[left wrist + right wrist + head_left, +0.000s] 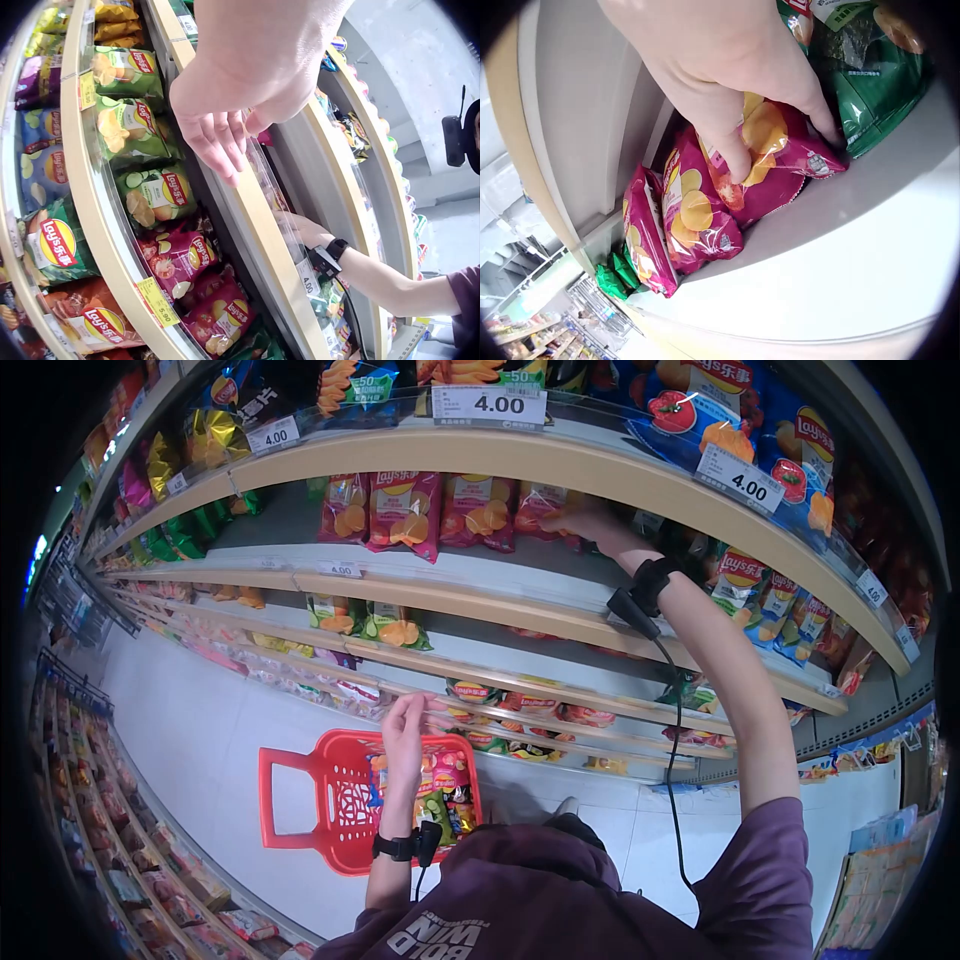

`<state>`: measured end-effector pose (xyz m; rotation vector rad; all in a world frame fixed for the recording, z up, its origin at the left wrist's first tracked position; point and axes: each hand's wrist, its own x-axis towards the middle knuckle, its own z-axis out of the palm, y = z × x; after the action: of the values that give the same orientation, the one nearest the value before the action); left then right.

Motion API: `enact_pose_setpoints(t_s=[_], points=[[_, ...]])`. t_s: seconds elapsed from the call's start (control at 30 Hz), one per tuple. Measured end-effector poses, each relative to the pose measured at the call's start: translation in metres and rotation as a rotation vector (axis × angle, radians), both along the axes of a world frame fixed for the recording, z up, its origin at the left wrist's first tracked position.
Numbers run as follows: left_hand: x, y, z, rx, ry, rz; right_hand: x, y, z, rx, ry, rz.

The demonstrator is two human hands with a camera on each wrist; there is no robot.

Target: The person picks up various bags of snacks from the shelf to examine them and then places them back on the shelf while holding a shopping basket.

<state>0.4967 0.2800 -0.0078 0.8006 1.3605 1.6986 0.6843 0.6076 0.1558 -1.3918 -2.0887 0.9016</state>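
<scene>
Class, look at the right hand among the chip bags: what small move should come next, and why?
Probably ease the touched magenta bag forward: the right hand has one digit on its face and another at its side, and it sits back from the shelf edge.

The shelf [870, 244] holds a dark green bag [874, 105], magenta bags [694, 214] beside it and bright green bags [613, 280] farther from it.
</scene>
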Motion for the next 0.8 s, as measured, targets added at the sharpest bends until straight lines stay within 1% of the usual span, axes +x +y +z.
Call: enact_pose_setpoints(t_s=[0.03,0.13,0.23,0.33,0.43,0.53,0.63,0.67,0.8], points=[[0.0,-0.001,0.001,-0.002,0.002,0.002,-0.001,0.002,-0.001,-0.01,0.005,0.011],[0.001,0.0,0.003,-0.021,0.0,0.008,-0.004,0.012,-0.009,0.081,-0.041,0.103],[0.006,0.001,0.005,-0.036,-0.003,-0.001,-0.007,0.011,-0.005,0.15,-0.103,0.165],[0.007,0.003,0.003,-0.027,-0.011,-0.01,-0.008,0.007,-0.004,0.098,-0.075,0.136],[0.009,0.002,0.001,-0.028,-0.017,-0.01,-0.012,0.014,-0.015,-0.062,0.025,0.08],[0.008,0.002,-0.006,-0.041,-0.019,-0.01,-0.019,-0.008,-0.012,0.091,0.121,-0.118],[0.008,0.003,-0.009,-0.044,0.004,-0.036,-0.016,-0.023,-0.003,-0.003,0.168,-0.117],[0.009,0.004,-0.008,-0.048,0.002,-0.039,-0.015,0.001,-0.018,-0.019,0.18,-0.078],[0.015,0.007,-0.001,-0.04,-0.001,-0.053,0.007,0.011,-0.011,-0.056,0.228,0.16]])
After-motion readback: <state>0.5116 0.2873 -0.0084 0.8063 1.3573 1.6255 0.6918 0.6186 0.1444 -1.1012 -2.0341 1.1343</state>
